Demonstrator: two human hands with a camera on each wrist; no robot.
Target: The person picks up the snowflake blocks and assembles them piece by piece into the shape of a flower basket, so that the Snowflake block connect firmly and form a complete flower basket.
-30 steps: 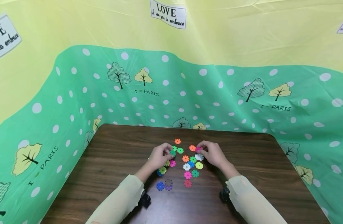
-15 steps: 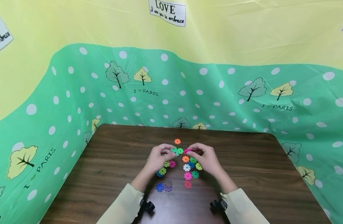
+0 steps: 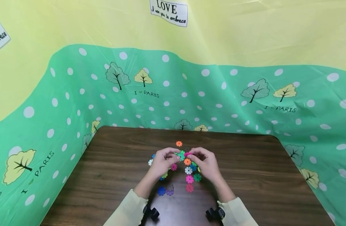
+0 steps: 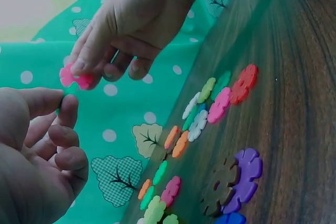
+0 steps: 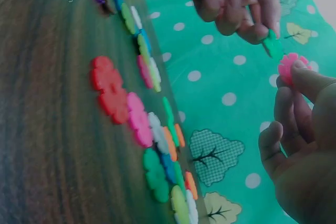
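Observation:
Both hands are close together over the far middle of the table. With thumb and index finger, my left hand [image 3: 163,161] pinches a green notched plastic disc [image 5: 273,45], a flower-shaped linking piece. My right hand [image 3: 206,161] pinches a pink notched disc [image 5: 290,67] the same way. The two discs meet at their edges between the fingertips; whether their slots are interlocked I cannot tell. In the left wrist view the pink disc [image 4: 71,75] shows well, while the green one is mostly hidden behind the left fingertips. Both held discs are raised above the table in the wrist views.
Loose discs lie on the dark wood table [image 3: 246,175] under and around the hands: an orange disc [image 3: 179,143] at the back, a white disc [image 3: 188,170], a red disc [image 3: 189,188] and a blue disc [image 3: 161,191] nearer. A green patterned cloth [image 3: 167,94] hangs behind.
My right hand has moved left with the pink disc, and my left hand slightly right with the green one. The two discs have come together.

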